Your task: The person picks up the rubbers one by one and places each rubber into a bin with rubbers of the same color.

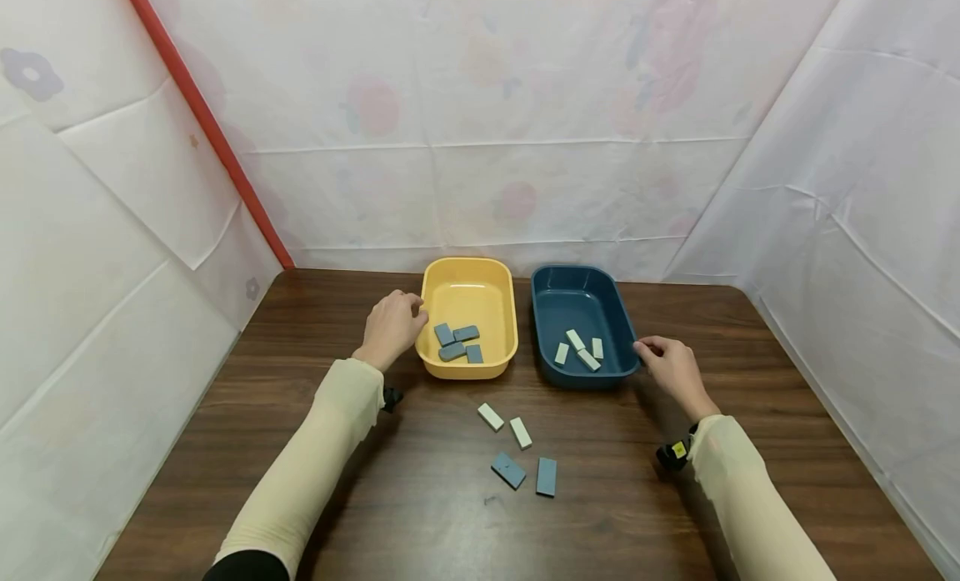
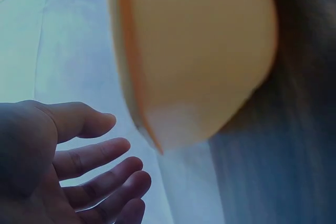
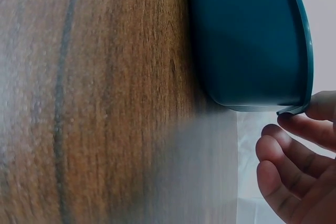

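The left hand is beside the left wall of the yellow bin, its grip loosely spread and holding nothing; the left wrist view shows thumb and fingertips just off the rim. The right hand has a narrower grip: thumb and forefinger pinch the rim of the blue bin at its near right corner, and the other fingers curl free below.

Four grey blocks lie in the near half of the yellow bin and four white blocks in the near half of the blue one. On the counter, in front of the bins, are two loose white blocks and, nearer the person, two loose grey blocks.

The right grip looks like the weaker point. Since it has only one corner, a pull there could swing the blue bin round rather than draw it straight, and a lift could tilt it and send the white blocks sliding. A hard tug might slip the pinch off the rim. On the left, closing short would miss the rim, while a push could shove the yellow bin toward its neighbour. Dragging the yellow bin nearer would probably plough its front wall into the loose white blocks.
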The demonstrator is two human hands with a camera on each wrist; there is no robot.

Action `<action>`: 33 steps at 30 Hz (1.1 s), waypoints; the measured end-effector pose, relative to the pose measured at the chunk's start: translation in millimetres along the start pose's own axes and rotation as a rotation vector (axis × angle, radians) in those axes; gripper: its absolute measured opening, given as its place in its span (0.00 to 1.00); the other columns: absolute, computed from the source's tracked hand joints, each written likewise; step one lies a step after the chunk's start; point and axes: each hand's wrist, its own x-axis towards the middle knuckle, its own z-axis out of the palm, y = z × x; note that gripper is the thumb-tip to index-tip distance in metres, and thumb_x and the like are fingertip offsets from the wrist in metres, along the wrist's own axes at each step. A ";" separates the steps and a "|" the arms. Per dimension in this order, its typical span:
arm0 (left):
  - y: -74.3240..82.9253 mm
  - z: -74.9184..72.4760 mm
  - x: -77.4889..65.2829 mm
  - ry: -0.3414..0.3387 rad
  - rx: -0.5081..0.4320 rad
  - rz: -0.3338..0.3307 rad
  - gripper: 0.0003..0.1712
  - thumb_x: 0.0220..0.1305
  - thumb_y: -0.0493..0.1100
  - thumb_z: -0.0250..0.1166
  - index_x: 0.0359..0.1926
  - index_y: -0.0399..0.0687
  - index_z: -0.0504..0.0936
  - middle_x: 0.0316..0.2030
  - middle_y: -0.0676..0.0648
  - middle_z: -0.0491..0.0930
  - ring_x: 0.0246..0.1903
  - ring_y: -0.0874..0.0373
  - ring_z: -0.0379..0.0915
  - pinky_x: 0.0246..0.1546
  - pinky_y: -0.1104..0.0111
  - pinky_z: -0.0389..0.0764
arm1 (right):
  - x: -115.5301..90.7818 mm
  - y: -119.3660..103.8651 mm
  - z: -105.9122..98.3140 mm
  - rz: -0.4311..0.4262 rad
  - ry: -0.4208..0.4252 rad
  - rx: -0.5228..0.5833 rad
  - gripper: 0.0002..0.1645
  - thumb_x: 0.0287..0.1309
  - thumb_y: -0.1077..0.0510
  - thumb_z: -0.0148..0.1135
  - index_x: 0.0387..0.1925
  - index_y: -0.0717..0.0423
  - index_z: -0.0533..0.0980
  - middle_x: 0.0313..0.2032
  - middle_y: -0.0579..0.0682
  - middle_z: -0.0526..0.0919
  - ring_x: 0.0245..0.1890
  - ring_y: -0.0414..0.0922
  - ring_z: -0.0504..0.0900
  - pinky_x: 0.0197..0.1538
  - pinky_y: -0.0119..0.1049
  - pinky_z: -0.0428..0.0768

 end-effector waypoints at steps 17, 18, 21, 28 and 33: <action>-10.5 11.6 -11.2 -0.023 -0.066 -0.010 0.21 0.68 0.43 0.58 0.58 0.38 0.79 0.48 0.38 0.82 0.36 0.50 0.77 0.37 0.59 0.77 | 0.6 1.4 1.3 0.028 -0.022 -0.001 0.28 0.73 0.47 0.47 0.55 0.65 0.77 0.32 0.58 0.84 0.26 0.43 0.77 0.30 0.37 0.73; -10.8 12.1 -11.7 -0.019 -0.069 -0.009 0.21 0.68 0.43 0.58 0.58 0.38 0.79 0.48 0.38 0.82 0.37 0.49 0.77 0.38 0.59 0.78 | 0.6 1.1 1.2 0.028 -0.021 -0.001 0.28 0.73 0.46 0.47 0.56 0.65 0.77 0.32 0.58 0.84 0.26 0.43 0.77 0.29 0.37 0.73; -11.8 13.8 -12.8 -0.006 -0.079 -0.012 0.21 0.68 0.42 0.59 0.58 0.38 0.80 0.48 0.38 0.82 0.39 0.48 0.78 0.41 0.57 0.78 | -0.4 0.5 1.6 0.023 -0.018 -0.001 0.28 0.73 0.47 0.46 0.56 0.65 0.77 0.32 0.58 0.84 0.26 0.43 0.77 0.30 0.37 0.73; -15.2 18.9 -14.7 0.026 -0.130 -0.016 0.20 0.67 0.41 0.59 0.57 0.36 0.80 0.47 0.38 0.82 0.42 0.47 0.79 0.45 0.55 0.78 | -1.9 0.7 2.1 0.020 -0.013 0.006 0.27 0.73 0.46 0.47 0.56 0.64 0.77 0.32 0.59 0.84 0.26 0.43 0.77 0.30 0.37 0.73; -16.9 21.0 -14.5 0.040 -0.155 -0.009 0.19 0.67 0.42 0.60 0.56 0.38 0.81 0.45 0.39 0.83 0.39 0.48 0.78 0.42 0.57 0.78 | -2.5 -1.3 1.6 0.010 0.048 -0.017 0.26 0.72 0.46 0.49 0.53 0.63 0.79 0.34 0.59 0.84 0.28 0.44 0.77 0.31 0.35 0.73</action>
